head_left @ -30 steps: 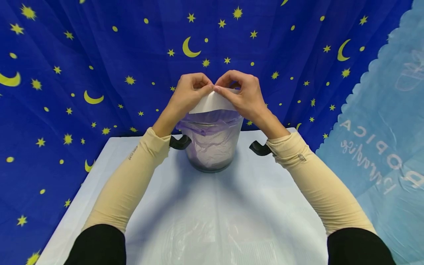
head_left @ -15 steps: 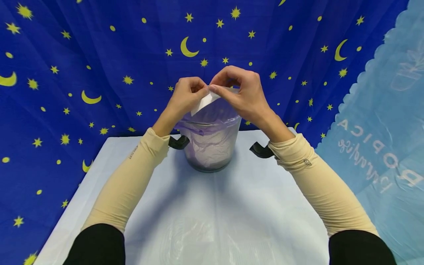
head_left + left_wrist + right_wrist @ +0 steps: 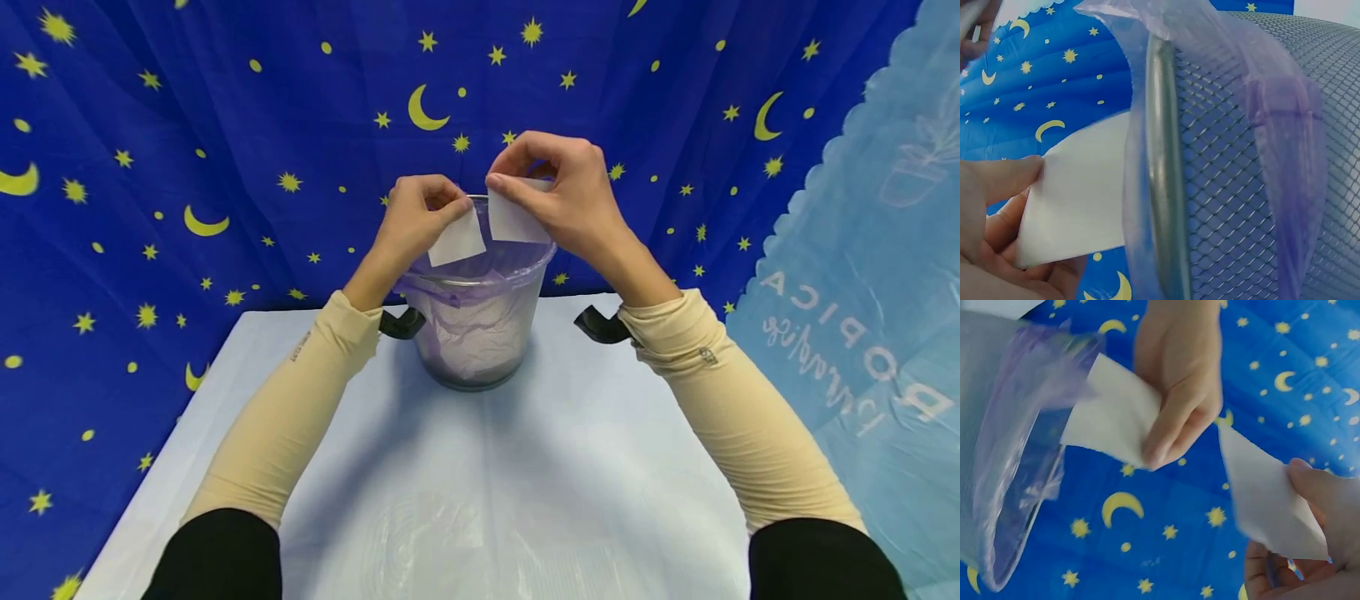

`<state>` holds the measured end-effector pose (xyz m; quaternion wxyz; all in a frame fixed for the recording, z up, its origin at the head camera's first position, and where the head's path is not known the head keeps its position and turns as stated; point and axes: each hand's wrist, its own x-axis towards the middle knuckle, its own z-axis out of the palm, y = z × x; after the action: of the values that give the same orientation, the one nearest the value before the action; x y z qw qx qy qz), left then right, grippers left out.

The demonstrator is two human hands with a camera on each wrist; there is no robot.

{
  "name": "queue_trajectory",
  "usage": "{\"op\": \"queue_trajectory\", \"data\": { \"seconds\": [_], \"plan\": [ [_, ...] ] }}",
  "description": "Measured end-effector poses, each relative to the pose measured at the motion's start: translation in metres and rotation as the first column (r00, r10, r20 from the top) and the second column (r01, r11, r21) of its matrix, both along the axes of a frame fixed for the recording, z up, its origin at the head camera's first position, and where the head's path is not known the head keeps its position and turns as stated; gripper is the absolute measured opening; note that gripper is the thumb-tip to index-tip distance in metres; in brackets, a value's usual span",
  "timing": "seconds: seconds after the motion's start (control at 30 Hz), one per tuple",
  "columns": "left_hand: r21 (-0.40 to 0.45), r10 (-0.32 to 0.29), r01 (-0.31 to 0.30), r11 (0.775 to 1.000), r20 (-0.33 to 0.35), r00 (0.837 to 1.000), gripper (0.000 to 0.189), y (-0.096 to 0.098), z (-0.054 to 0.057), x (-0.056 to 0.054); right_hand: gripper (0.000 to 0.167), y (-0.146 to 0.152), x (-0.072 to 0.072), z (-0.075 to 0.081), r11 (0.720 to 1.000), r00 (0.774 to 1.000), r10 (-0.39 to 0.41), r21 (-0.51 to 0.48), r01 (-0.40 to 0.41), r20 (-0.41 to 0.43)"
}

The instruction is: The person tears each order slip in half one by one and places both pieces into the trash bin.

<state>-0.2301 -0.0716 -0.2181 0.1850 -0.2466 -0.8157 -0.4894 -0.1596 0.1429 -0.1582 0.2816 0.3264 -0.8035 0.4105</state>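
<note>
My left hand (image 3: pixel 422 218) pinches a white piece of paper (image 3: pixel 457 242) between thumb and fingers, and it hangs over the near left rim of a mesh wastebasket (image 3: pixel 472 333). A second white piece of paper (image 3: pixel 516 218) is pinched by my right hand (image 3: pixel 562 187), a little higher and to the right. The two pieces are apart, with a gap between them. A thin purple bin bag (image 3: pixel 1285 125) lines the basket and folds over its metal rim (image 3: pixel 1163 156). In the right wrist view, both paper pieces (image 3: pixel 1272 500) show beside the basket's mouth.
The wastebasket stands upright near the back edge of a table with a white cover (image 3: pixel 480 483). Behind it hangs a blue curtain (image 3: pixel 300 100) with yellow moons and stars. A light blue cloth (image 3: pixel 885 275) with lettering hangs at the right.
One white paper held between both hands has been torn in two. My right hand has moved up and to the right with its piece; the left has stayed nearly in place.
</note>
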Motion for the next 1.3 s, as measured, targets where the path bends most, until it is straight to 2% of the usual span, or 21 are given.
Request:
{"op": "queue_trajectory", "data": {
  "seconds": [0.27, 0.47, 0.57, 0.7, 0.83, 1.07, 1.3],
  "plan": [
    [0.018, 0.035, -0.034, 0.999, -0.036, 0.999, 0.011, -0.009, 0.003, -0.002, 0.016, 0.011, -0.031, -0.002, 0.988, 0.990, -0.126, 0.093, 0.120, 0.060],
    [0.036, 0.052, -0.050, 0.998, -0.053, 0.997, 0.010, -0.016, 0.001, -0.007, 0.019, 0.014, -0.047, -0.006, 0.980, 0.977, -0.195, 0.066, 0.190, 0.088],
    [0.058, 0.049, -0.047, 0.997, -0.041, 0.998, 0.010, -0.017, -0.001, -0.009, 0.022, 0.015, -0.052, -0.008, 0.977, 0.973, -0.211, 0.056, 0.206, 0.097],
    [0.108, 0.020, -0.017, 0.994, -0.025, 1.000, 0.010, -0.020, -0.004, -0.010, 0.022, 0.019, -0.055, -0.013, 0.973, 0.967, -0.226, 0.078, 0.218, 0.116],
    [0.142, -0.006, 0.012, 0.990, -0.046, 0.999, 0.009, -0.024, -0.007, -0.010, 0.020, 0.024, -0.056, -0.018, 0.970, 0.965, -0.236, 0.083, 0.227, 0.113],
    [0.123, 0.020, -0.017, 0.992, -0.019, 1.000, 0.012, -0.029, -0.014, -0.010, 0.021, 0.032, -0.055, -0.032, 0.966, 0.958, -0.253, 0.099, 0.241, 0.137],
    [0.127, 0.013, -0.010, 0.992, -0.023, 1.000, 0.015, -0.044, -0.019, -0.008, 0.022, 0.045, -0.054, -0.046, 0.951, 0.942, -0.302, 0.118, 0.287, 0.143]
  ]
}}
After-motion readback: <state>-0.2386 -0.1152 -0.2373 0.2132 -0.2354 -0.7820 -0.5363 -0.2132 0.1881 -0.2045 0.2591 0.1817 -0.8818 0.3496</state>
